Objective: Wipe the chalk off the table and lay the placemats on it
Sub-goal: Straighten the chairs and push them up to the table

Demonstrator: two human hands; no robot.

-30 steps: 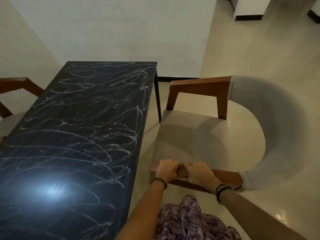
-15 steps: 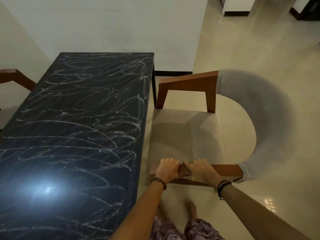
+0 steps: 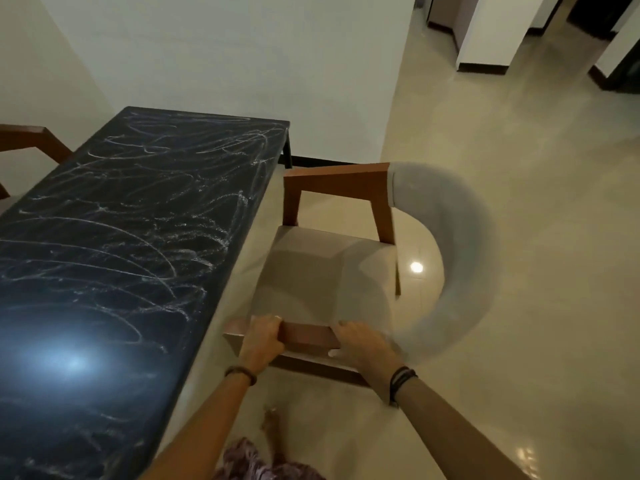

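I have both hands on the near wooden armrest (image 3: 304, 336) of the chair (image 3: 329, 271): my left hand (image 3: 261, 339) is wrapped around it toward its table-side end, my right hand (image 3: 360, 342) is clamped over it further toward the curved grey backrest (image 3: 460, 258). Compared with a second ago my hands have spread apart along the rail, and the chair now stands a little further from the table (image 3: 114, 258), with a wider strip of floor (image 3: 519, 237) showing between them. The table lies at my nine to eleven o'clock, the chair at one o'clock. The dark top is still covered in chalk scribbles (image 3: 166, 216) from end to end; no cloth and no placemats are in view. I judge this to be clearing room along the table's side, so the wiping itself has not begun. Another chair (image 3: 31, 140) sits at ten o'clock beyond the table.
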